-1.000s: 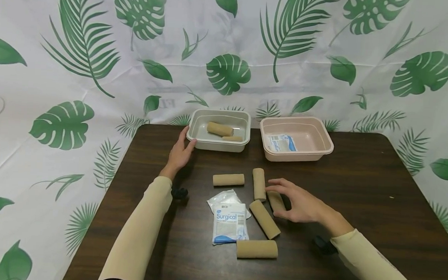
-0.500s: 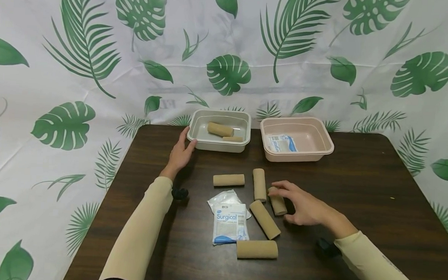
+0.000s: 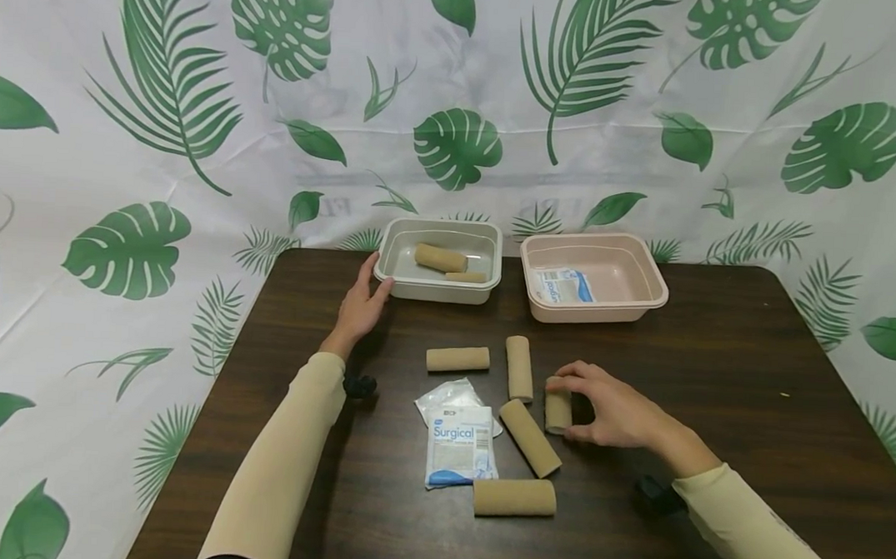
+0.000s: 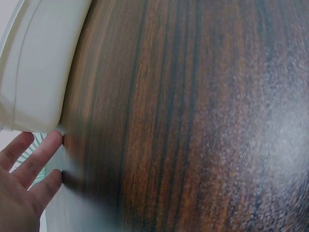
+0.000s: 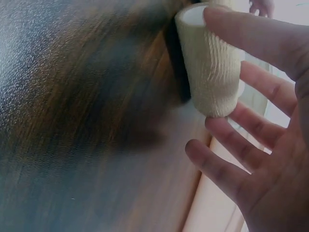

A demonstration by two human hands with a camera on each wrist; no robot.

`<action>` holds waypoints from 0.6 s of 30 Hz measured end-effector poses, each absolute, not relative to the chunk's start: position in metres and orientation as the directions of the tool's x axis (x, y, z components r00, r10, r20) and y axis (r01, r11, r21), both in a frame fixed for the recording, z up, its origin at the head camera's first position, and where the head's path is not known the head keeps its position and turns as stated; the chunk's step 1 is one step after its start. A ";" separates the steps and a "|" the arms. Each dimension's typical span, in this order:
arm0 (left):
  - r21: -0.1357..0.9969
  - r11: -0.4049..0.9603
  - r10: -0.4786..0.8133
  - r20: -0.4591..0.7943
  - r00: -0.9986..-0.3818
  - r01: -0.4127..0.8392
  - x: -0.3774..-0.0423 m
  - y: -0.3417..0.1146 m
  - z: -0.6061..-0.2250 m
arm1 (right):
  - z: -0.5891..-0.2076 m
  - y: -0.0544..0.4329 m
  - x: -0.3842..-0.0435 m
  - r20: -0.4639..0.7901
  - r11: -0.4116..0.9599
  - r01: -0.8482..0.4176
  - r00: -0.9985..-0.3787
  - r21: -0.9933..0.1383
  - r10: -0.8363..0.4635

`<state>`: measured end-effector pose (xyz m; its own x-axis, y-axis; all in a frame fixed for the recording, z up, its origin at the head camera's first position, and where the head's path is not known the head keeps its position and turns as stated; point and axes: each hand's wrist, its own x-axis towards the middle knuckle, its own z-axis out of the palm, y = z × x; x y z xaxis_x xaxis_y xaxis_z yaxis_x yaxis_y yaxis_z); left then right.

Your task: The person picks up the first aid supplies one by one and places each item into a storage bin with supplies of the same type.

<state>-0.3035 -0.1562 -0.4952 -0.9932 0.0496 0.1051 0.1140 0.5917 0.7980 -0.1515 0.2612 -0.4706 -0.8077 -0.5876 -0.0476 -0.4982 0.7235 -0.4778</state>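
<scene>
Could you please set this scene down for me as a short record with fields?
Left hand: touching the left end of the grey bin
Right hand: pinching one tan roll
Grey bin contents: two tan rolls
Pink bin: one Surgical packet
Loose on table: four rolls, another Surgical packet partly over a silvery packet
Backdrop: white, green leaf print

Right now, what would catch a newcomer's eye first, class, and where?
A white sheet printed with green leaves fills the background. Below it, a grey rectangular tub and a pink rectangular tub stand near the far edge of the dark wooden table. Nearer, the right hand pinches a tan cylindrical roll.
</scene>
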 end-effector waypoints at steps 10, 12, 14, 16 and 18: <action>0.808 0.580 0.040 0.103 -0.994 0.107 -0.303 -0.155 -0.496 | -0.455 0.259 -0.155 -0.001 0.721 -0.501 -0.821 -0.478 -0.572; 0.807 0.581 0.039 0.100 -0.994 0.104 -0.303 -0.156 -0.496 | -0.452 0.257 -0.157 0.036 0.704 -0.522 -0.814 -0.482 -0.579; 0.807 0.581 0.039 0.101 -0.994 0.104 -0.303 -0.156 -0.496 | -0.449 0.254 -0.159 0.065 0.695 -0.535 -0.812 -0.482 -0.580; 0.806 0.582 0.043 0.100 -0.994 0.107 -0.303 -0.156 -0.496 | -0.445 0.250 -0.162 0.083 0.697 -0.539 -0.815 -0.473 -0.574; 0.804 0.584 0.044 0.100 -0.994 0.107 -0.303 -0.156 -0.496 | -0.441 0.245 -0.165 0.096 0.704 -0.540 -0.819 -0.461 -0.566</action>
